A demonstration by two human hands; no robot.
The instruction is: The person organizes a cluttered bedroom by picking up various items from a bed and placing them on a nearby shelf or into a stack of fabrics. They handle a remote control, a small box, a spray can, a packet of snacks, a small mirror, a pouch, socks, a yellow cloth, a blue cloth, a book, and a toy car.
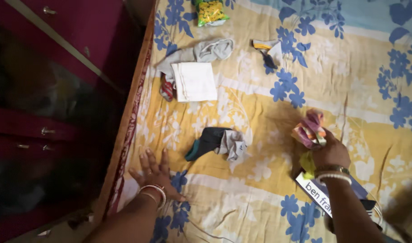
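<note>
two hands: left hand [154,173] flat, fingers spread on bedsheet [260,103]; right hand [329,153] fingers clenched round half-hidden bright cloth [310,128].

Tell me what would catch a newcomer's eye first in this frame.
The bedsheet with its yellow ground and large blue flowers fills most of the view. At right, the right hand holds a bunched pink and multicoloured cloth in its grip, while the left hand lies flat on the sheet near the bed's left edge. Between them lies a dark and grey garment, with a folded white cloth further up.
</note>
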